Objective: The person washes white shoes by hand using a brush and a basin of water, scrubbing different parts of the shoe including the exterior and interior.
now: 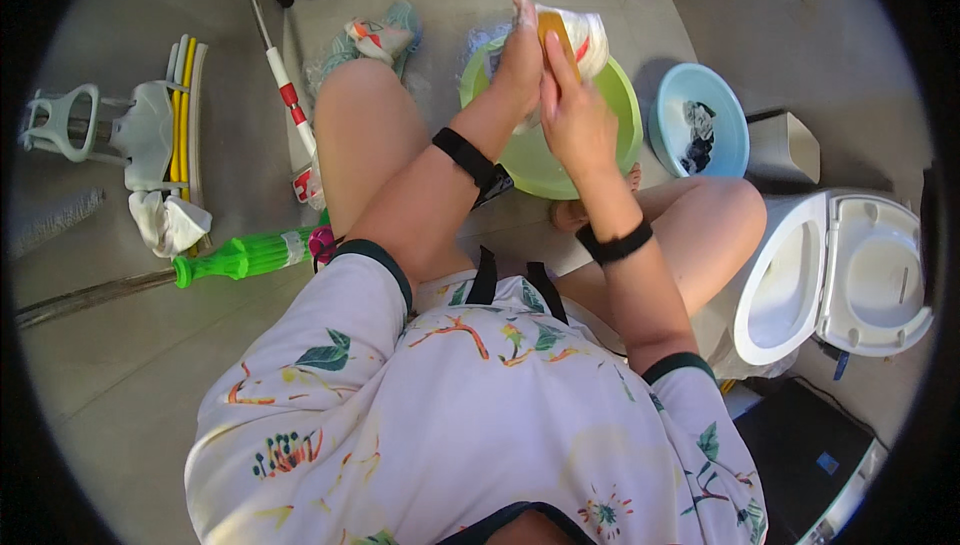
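Note:
Over a green plastic basin [540, 170], my right hand [576, 113] grips a yellow-brown brush [556, 38] and presses it against a white item with a red mark [592, 42]; the item looks like a wet shoe, though its kind is not certain. My left hand [523, 57] is at the left side of the same item, fingers pointing up and partly whitened with suds. How the left fingers hold it is hidden. Foamy water lies on the floor at the basin's far left edge.
A blue basin [739, 121] with dark and grey wet cloths stands at the right, near a bin [784, 147] and a toilet [784, 282]. Left are pale blue shoes [405, 23], a red-and-white pole [289, 94], a green-handled tool [247, 256] and a mop head [154, 132].

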Motion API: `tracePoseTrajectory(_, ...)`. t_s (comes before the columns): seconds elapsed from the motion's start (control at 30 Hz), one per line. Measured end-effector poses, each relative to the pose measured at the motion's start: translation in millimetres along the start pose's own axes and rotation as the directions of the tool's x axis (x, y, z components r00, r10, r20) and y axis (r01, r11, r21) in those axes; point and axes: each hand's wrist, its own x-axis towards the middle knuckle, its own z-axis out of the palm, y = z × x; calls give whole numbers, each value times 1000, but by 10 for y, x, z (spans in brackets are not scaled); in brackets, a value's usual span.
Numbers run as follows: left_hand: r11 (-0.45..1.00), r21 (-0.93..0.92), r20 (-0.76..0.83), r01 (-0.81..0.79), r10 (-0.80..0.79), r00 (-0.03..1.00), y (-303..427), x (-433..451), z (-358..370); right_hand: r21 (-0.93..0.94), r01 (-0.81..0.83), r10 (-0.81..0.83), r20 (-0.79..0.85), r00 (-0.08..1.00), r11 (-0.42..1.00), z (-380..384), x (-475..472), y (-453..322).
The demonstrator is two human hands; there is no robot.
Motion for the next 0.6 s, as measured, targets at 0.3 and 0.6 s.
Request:
tracePoseTrajectory(0.3,992,-97,69,-76,83,994,86,125,83,15,39,-37,-111,993,999,179,-263,260)
tracePoseTrajectory(0.6,994,-1,-70,-110,109,992,51,131,-55,43,50,-44,-135,990,998,210,-28,162)
